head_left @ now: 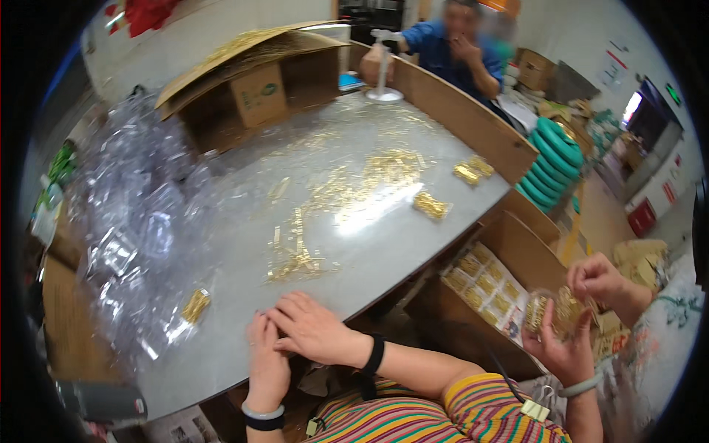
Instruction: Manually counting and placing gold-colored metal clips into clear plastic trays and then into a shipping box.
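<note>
Hands rest together at the table's near edge. Right hand [314, 328]: palm down, fingers spread, laid across the left. Left hand [264, 362]: partly covered by the right, fingers touching it; whether anything lies between them cannot be told.

With the hands as dial centre, gold pieces [301, 263] lie loose at 12 o'clock, nearest and apart from the fingertips. A larger gold pile [402, 166] spreads at 1 o'clock on the grey table [421, 255].

A gold-filled pack [196, 306] sits between 9 and 10 o'clock, beside a heap of clear plastic shells [148, 199] between 10 and 11. Further filled packs [432, 206] lie between 1 and 2 o'clock.

At 12 o'clock, far side: cardboard box [210, 127], gold pieces on top. Between 2 and 3 o'clock: open carton [521, 240] containing filled packs in rows. At 3 o'clock: a co-worker's hand [569, 354] holding a clear pack [538, 311].
</note>
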`<action>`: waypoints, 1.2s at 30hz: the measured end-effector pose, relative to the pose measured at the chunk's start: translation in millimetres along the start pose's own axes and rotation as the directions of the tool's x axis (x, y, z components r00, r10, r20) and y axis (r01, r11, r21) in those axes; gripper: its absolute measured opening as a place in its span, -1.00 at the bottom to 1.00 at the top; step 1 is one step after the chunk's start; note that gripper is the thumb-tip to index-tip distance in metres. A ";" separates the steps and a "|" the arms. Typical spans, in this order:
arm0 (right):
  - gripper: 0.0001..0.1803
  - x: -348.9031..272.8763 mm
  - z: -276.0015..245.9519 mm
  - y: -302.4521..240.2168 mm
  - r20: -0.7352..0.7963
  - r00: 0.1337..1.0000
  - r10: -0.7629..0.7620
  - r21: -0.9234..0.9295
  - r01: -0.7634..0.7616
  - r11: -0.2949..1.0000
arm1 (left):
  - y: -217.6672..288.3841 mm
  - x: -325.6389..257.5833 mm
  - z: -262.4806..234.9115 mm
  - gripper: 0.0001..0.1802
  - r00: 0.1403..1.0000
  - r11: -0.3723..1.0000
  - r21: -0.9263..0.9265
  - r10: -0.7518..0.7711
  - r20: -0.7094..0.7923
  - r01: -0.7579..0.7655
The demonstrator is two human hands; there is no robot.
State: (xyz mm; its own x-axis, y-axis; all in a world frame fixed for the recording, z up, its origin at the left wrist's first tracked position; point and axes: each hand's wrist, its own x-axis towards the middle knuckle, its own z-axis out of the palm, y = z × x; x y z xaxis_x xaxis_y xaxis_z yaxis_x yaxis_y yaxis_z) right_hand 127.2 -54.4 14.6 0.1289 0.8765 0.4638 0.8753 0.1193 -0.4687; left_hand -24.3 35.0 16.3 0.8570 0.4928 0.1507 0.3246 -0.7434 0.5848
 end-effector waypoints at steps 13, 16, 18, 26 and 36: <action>-0.49 3.6 20.6 2.8 -0.191 0.982 0.009 -0.055 -0.020 0.998 | 1.1 -0.9 -0.4 -0.55 0.988 0.982 0.148 0.129 -0.089 -0.115; -0.53 5.3 25.8 2.4 -0.110 0.994 0.026 0.012 -0.025 1.000 | -4.0 -0.4 2.1 -0.60 0.986 0.981 0.147 0.142 -0.091 -0.128; -0.57 9.8 22.4 -3.3 -0.006 0.998 0.058 0.084 -0.057 0.995 | -7.3 -1.1 1.9 -0.48 0.992 0.992 0.084 0.098 -0.077 -0.092; -0.42 13.7 -0.1 11.4 -0.120 0.983 0.136 -0.137 -0.152 0.979 | 4.1 -2.2 -2.6 -0.47 0.994 0.984 0.162 0.090 -0.061 -0.079; -0.59 18.8 1.1 24.7 -0.006 0.992 0.124 0.023 -0.124 0.992 | 1.2 -2.4 -4.2 -0.36 0.991 0.971 0.210 0.124 -0.046 -0.112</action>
State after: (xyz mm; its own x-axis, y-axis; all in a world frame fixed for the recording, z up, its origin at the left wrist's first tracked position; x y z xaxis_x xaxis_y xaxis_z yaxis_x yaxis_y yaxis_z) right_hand 150.7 -34.5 10.9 0.2394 0.8817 0.4065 0.8416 0.0203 -0.5397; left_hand -27.7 34.8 20.0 0.8715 0.4169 0.2583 0.3036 -0.8722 0.3836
